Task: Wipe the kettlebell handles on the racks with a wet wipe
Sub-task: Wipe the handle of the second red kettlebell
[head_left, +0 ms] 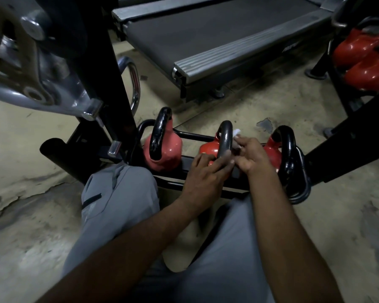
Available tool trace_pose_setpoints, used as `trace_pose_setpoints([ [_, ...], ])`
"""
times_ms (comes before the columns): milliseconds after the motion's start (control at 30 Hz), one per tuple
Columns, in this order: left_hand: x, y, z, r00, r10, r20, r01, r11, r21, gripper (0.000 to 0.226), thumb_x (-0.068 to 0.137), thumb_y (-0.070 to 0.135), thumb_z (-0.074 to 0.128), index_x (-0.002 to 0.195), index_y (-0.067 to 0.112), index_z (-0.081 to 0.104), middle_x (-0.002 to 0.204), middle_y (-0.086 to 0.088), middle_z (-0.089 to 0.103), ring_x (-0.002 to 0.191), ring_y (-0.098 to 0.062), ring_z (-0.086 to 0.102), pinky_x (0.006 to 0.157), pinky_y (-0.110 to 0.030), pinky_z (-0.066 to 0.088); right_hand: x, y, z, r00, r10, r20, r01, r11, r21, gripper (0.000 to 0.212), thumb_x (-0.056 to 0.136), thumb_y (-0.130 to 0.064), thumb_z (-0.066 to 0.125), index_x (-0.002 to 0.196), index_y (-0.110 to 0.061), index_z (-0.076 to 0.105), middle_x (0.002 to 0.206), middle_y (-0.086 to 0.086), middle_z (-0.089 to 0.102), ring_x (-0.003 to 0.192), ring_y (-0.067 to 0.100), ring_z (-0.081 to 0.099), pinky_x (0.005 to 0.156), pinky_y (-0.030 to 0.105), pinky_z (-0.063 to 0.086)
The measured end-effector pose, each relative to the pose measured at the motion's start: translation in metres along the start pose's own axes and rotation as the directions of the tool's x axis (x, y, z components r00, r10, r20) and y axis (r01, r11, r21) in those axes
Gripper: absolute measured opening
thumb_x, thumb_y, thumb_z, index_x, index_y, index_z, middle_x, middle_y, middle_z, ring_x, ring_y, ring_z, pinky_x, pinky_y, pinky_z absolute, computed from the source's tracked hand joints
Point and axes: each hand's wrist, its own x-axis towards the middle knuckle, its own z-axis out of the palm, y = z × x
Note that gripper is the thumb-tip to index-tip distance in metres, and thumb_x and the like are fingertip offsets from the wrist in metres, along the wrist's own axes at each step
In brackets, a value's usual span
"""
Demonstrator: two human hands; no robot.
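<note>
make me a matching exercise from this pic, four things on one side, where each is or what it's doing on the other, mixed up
Things:
1 left hand
2 right hand
3 treadmill
4 pink kettlebell

States:
A pinches the white wipe
B on the floor beyond the rack
C untouched at the rack's left end
D grips the middle kettlebell handle

Pairs: 1-D; 2-A; 3-B; 4-C
</note>
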Motion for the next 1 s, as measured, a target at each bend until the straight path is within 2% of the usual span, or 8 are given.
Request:
trace_pose_setpoints([
  [100, -0.003, 0.002, 0.0, 0.999, -0.012, -0.029, 0.012, 1.0, -0.006, 0.042, 0.083, 0.022, 0.062, 0.125, 0.021, 0.066, 0.142, 0.003, 0.055, 0.105, -0.024, 0.05, 0.097, -0.042, 0.037, -0.003, 0.001, 0.003, 0.996, -0.039, -0.08, 0.037, 0.999, -0.033, 0.011, 0.095, -0.009, 0.052, 0.096, -0.01, 0.062, 0.086, 0.01, 0.065, 0.078, 0.022, 0.062, 0.068, 0.035, 0.051],
  [200, 0.002, 0.0, -0.005, 0.996, -0.046, -0.079, 0.039, 0.995, -0.097, 0.03, 0.085, 0.026, 0.062, 0.113, 0.024, 0.072, 0.131, 0.006, 0.063, 0.109, -0.023, 0.052, 0.1, -0.045, 0.034, -0.017, 0.007, -0.01, 1.0, 0.01, 0.0, -0.01, 0.995, -0.099, 0.014, 0.094, -0.007, 0.051, 0.092, -0.016, 0.061, 0.085, 0.006, 0.063, 0.076, 0.019, 0.062, 0.063, 0.029, 0.051],
  [400, 0.004, -0.007, -0.008, 0.998, -0.03, -0.062, 0.015, 0.972, -0.235, 0.025, 0.081, 0.028, 0.059, 0.099, 0.023, 0.075, 0.128, 0.007, 0.065, 0.108, -0.022, 0.056, 0.094, -0.041, 0.038, -0.009, -0.007, 0.012, 0.996, -0.014, -0.086, 0.019, 0.998, 0.053, 0.01, 0.095, -0.007, 0.052, 0.097, -0.01, 0.061, 0.086, 0.01, 0.061, 0.077, 0.023, 0.06, 0.074, 0.037, 0.051],
  [467, 0.007, -0.013, -0.013, 0.996, -0.056, -0.069, 0.032, 0.95, -0.311, 0.028, 0.08, 0.025, 0.058, 0.103, 0.022, 0.074, 0.121, 0.006, 0.069, 0.106, -0.019, 0.055, 0.09, -0.039, 0.04, -0.015, 0.0, 0.003, 0.997, -0.052, -0.061, 0.046, 0.994, -0.095, 0.015, 0.092, -0.004, 0.052, 0.088, -0.013, 0.063, 0.085, 0.007, 0.062, 0.081, 0.021, 0.058, 0.084, 0.038, 0.049],
  [567, 0.033, -0.027, -0.018, 0.956, -0.288, -0.061, 0.233, 0.867, -0.441, 0.029, 0.084, 0.018, 0.06, 0.109, 0.024, 0.072, 0.1, 0.005, 0.068, 0.1, -0.014, 0.051, 0.087, -0.033, 0.042, -0.035, 0.015, -0.02, 0.995, -0.085, 0.045, 0.094, 0.955, -0.282, 0.021, 0.091, 0.002, 0.053, 0.083, -0.016, 0.062, 0.08, 0.003, 0.064, 0.075, 0.015, 0.056, 0.079, 0.032, 0.043],
  [700, 0.082, -0.054, -0.005, 0.921, -0.361, 0.147, 0.383, 0.765, -0.517, 0.033, 0.092, 0.04, 0.058, 0.121, 0.027, 0.067, 0.115, 0.003, 0.068, 0.112, -0.015, 0.059, 0.098, -0.035, 0.047, -0.037, 0.004, -0.007, 0.972, -0.232, -0.023, 0.224, 0.958, -0.179, 0.02, 0.092, 0.0, 0.057, 0.085, -0.017, 0.063, 0.08, 0.001, 0.065, 0.069, 0.011, 0.058, 0.064, 0.022, 0.045],
  [833, 0.11, -0.064, -0.005, 0.857, -0.303, 0.416, 0.511, 0.596, -0.619, 0.037, 0.095, 0.033, 0.063, 0.13, 0.021, 0.063, 0.132, 0.001, 0.061, 0.119, -0.01, 0.056, 0.08, -0.004, 0.044, -0.052, 0.026, -0.01, 0.96, -0.278, -0.011, 0.265, 0.925, -0.27, 0.016, 0.093, -0.001, 0.058, 0.089, -0.016, 0.062, 0.077, -0.004, 0.064, 0.056, -0.002, 0.056, 0.054, 0.013, 0.044],
  [1000, 0.125, -0.076, 0.002, 0.817, -0.213, 0.535, 0.541, 0.604, -0.586, 0.036, 0.084, 0.043, 0.072, 0.119, 0.038, 0.066, 0.134, 0.005, 0.059, 0.119, -0.012, 0.057, 0.096, -0.035, 0.052, -0.048, 0.027, -0.014, 0.982, -0.184, -0.045, 0.163, 0.942, -0.294, 0.021, 0.094, -0.001, 0.049, 0.096, -0.019, 0.059, 0.078, -0.002, 0.062, 0.067, 0.008, 0.052, 0.06, 0.024, 0.04],
])
